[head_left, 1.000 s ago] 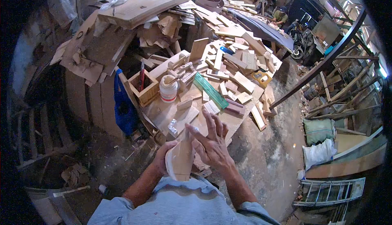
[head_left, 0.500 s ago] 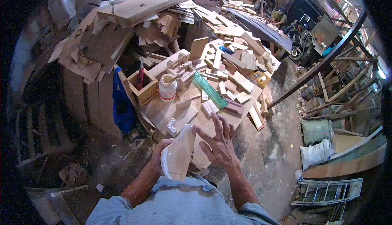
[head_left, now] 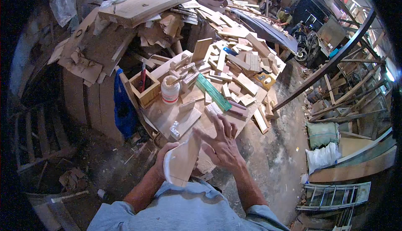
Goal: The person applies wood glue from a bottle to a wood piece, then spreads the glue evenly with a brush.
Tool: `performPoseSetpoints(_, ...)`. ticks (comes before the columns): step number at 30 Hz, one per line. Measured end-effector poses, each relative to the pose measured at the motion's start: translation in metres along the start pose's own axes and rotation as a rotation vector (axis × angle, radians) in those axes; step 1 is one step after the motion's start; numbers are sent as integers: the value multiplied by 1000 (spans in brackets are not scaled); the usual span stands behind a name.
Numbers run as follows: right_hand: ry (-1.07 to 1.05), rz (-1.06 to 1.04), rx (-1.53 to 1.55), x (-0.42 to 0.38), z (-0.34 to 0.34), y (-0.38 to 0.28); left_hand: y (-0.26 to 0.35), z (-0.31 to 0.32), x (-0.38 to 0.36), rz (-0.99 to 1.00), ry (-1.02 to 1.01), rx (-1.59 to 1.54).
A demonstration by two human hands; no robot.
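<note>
My left hand (head_left: 162, 160) grips a curved wooden piece (head_left: 183, 160) by its left side, in front of my body. A white strip of what looks like glue runs along its curved left edge. At the piece's upper right edge is my right hand (head_left: 224, 145), its fingers spread and the index fingertip right at the edge. Just beyond, on the bench, lies a board (head_left: 184, 120) with a white blob (head_left: 175, 129) on it. Behind that stands an open white jar (head_left: 170, 90) with a stick in its mouth.
Wood offcuts (head_left: 247, 82) cover the bench, among them a green strip (head_left: 212, 92) and a yellow tool (head_left: 265, 80). A wooden box (head_left: 144, 89) holds a red-handled tool. A dark slanting bar (head_left: 326, 65) crosses at right. Far back, another person (head_left: 284, 18) is at work.
My right hand has shifted slightly left along the piece's upper edge, and less white shows there. My left hand keeps its grip. The whole view has moved a little.
</note>
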State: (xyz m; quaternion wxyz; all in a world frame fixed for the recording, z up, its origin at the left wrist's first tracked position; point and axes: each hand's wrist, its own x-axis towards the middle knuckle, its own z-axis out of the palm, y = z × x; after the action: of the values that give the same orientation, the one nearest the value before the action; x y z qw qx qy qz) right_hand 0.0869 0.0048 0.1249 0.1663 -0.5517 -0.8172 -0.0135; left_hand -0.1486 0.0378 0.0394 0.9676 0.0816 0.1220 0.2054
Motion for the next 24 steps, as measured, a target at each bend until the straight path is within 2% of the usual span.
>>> performPoseSetpoints(3, 27, 113, 14, 4, -8, 0, 1, 7, 0, 9, 54, -21)
performPoseSetpoints(5, 11, 80, 30, 3, -5, 0, 1, 7, -5, 10, 102, -22)
performPoseSetpoints(8, -8, 169, -58, -1, 6, 9, 2, 2, 1, 6, 61, -86)
performPoseSetpoints(11, 77, 169, 157, -4, -5, 9, 5, 0, 2, 18, -1, -114)
performPoseSetpoints(16, -48, 145, 172, -19, 13, 12, 7, 2, 6, 18, 18, -56)
performPoseSetpoints(19, 101, 298, 167, -15, 12, 17, 7, 4, 8, 24, 50, -67)
performPoseSetpoints(20, 163, 283, 178, -15, 11, 16, 6, 3, 8, 28, 67, -68)
performPoseSetpoints(24, 88, 158, 414, -16, -8, -14, 8, -10, 13, 47, 75, -55)
